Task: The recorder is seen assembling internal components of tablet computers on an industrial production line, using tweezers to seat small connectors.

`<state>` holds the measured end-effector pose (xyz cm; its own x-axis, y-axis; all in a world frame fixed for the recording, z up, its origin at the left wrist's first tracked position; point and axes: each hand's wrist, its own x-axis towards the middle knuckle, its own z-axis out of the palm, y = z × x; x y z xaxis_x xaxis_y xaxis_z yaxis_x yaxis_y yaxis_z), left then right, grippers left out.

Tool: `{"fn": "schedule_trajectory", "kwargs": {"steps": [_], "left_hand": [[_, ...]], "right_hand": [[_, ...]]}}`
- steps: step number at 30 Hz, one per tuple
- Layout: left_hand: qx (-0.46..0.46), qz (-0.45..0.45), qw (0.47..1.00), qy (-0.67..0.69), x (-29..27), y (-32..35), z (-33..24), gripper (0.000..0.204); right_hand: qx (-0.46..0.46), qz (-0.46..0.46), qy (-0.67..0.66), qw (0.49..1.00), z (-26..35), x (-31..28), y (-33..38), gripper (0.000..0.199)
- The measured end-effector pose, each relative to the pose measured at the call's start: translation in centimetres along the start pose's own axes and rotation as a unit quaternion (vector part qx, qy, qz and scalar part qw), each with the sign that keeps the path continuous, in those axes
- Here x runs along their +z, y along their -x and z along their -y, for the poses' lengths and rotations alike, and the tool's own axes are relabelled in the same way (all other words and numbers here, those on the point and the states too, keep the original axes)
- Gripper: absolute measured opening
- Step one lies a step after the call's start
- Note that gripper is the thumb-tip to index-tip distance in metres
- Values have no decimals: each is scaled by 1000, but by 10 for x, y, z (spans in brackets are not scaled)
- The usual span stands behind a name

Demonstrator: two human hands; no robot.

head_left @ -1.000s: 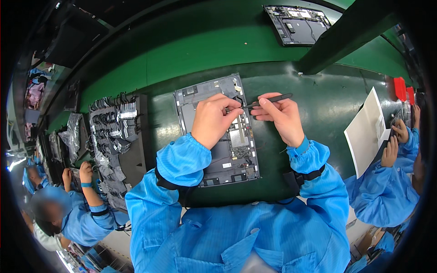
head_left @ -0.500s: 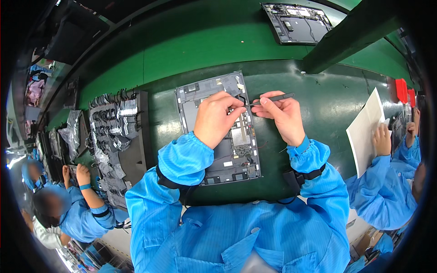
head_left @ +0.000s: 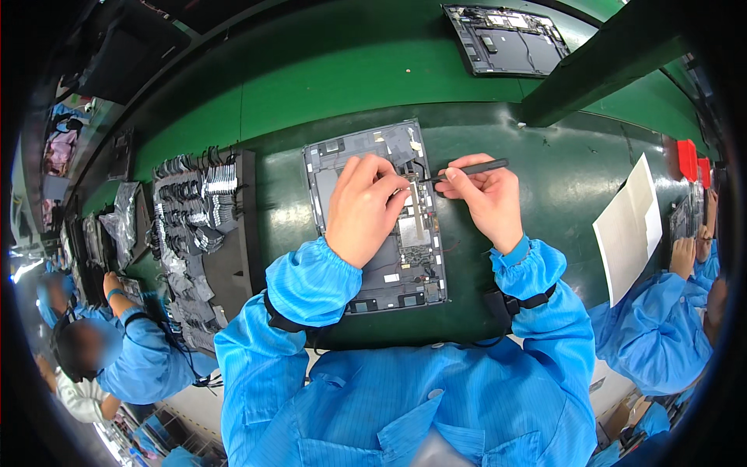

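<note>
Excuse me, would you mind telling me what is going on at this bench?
An opened device lies on the green bench. The person's right hand holds a black tool, its tip near the device's right edge; the left hand is over the device, whether holding anything is unclear. A tray of dark parts stands left.

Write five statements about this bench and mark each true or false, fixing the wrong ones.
1. The right hand holds a slim dark tool. True.
2. The left hand is over the opened device. True.
3. The white panel lies left of the opened device. False: the white panel is to its right.
4. The tray is left of the opened device. True.
5. The person's sleeves are red. False: the sleeves are blue.
</note>
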<state>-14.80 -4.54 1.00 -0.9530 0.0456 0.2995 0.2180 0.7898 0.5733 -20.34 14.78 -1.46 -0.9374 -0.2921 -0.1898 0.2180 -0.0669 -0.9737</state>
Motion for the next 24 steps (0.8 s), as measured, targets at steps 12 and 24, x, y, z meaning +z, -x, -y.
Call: {"fn": "schedule_trajectory", "kwargs": {"steps": [12,24], "left_hand": [[12,1,1000,-16,1,3,2,9],[11,6,1000,-7,3,3,5,8]], "right_hand": [[-8,7,41,999,6,-1,-2,16],[32,20,-2,999,8,-2,-7,17]]}}
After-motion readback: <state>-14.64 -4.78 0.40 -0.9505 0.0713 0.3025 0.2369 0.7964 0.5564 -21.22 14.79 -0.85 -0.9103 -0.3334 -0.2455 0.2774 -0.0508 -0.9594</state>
